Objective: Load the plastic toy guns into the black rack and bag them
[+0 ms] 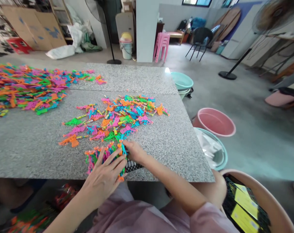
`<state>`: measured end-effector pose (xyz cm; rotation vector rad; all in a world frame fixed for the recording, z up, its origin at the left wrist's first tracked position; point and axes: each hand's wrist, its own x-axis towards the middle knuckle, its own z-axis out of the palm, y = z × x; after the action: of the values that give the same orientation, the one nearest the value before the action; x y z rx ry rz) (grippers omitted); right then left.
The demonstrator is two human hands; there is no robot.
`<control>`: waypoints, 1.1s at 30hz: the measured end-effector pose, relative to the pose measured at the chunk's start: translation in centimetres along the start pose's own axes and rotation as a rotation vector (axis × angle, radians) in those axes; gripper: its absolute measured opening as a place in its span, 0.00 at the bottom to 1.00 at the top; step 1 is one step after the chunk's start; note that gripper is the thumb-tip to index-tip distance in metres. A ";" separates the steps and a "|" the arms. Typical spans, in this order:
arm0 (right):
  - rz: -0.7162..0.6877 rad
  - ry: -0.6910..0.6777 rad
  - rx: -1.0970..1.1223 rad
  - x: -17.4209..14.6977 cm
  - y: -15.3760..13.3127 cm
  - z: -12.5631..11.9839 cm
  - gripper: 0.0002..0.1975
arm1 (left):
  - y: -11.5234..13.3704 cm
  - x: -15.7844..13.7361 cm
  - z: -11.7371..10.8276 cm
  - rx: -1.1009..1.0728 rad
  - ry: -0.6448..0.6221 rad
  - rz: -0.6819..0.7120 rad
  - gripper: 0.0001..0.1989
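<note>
Near the front edge of the table, a black plastic basket [132, 166] holds a packed row of small toy guns [111, 149] in pink, green, blue and orange, with orange tips upward. My left hand [104, 176] lies across this row, its fingers stretched out and spread over the toys. At the row's right end, my right hand [134, 151] is closed around a blue toy gun [123, 149] with an orange tip. Its fingertips are partly hidden. Just beyond both hands, a loose pile of toy guns [117, 121] lies on the speckled table [166, 145].
A larger heap of toy guns [27, 87] covers the table's far left. Beside the right edge stand a pink tub [216, 122], a teal basin [182, 80] and a basin with white plastic bags [211, 150]. An orange tub [273, 194] holds black baskets and yellow cards.
</note>
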<state>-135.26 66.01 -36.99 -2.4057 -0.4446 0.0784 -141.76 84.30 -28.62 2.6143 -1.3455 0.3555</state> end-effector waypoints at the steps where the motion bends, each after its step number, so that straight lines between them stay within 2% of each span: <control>1: 0.009 0.042 -0.020 0.4 0.8 -0.4 0.18 | 0.0 -0.1 0.2 -0.013 0.010 -0.020 0.10; 4: 0.089 0.164 -0.141 2.4 3.1 -2.2 0.28 | -0.1 -0.3 0.7 -0.036 0.019 -0.047 0.10; 6: 0.104 0.146 -0.219 3.2 3.9 -3.0 0.23 | -0.1 -0.4 0.8 -0.031 0.004 -0.046 0.11; 8: 0.098 0.095 -0.277 2.7 3.9 -3.3 0.16 | -0.1 -0.4 0.8 -0.026 -0.001 -0.049 0.11; 12: 0.135 0.085 -0.426 -2.6 2.6 -3.7 0.14 | 0.0 -0.4 0.5 -0.040 -0.004 -0.050 0.13; 15: 0.177 -0.029 -0.502 -6.4 1.6 -5.1 0.09 | 0.1 -0.3 0.4 -0.055 0.010 -0.043 0.14; 18: 0.107 -0.130 -0.572 -6.4 1.5 -6.9 0.09 | 0.1 -0.2 0.4 -0.051 0.018 -0.045 0.14; 22: -0.054 -0.241 -0.674 -3.2 3.2 -8.3 0.13 | 0.1 -0.1 -0.1 -0.035 -0.002 -0.042 0.13; 24: -0.065 -0.247 -0.582 -2.4 3.9 -8.5 0.13 | 0.0 0.0 -0.3 -0.001 -0.036 -0.018 0.13; 28: 0.152 -0.025 -0.266 -4.5 3.4 -7.5 0.11 | -0.3 -0.1 -0.3 0.025 -0.063 0.014 0.13; 30: 0.234 0.021 -0.190 -6.5 1.9 -5.8 0.10 | -0.5 -0.2 0.0 0.006 -0.070 0.004 0.13; 33: 0.302 -0.024 -0.003 -8.6 -1.1 -2.4 0.06 | -0.8 -0.4 0.2 -0.014 -0.090 0.003 0.15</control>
<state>-143.26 62.43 -34.94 -2.4598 -0.0889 0.2397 -141.32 84.99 -28.93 2.6462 -1.3736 0.2299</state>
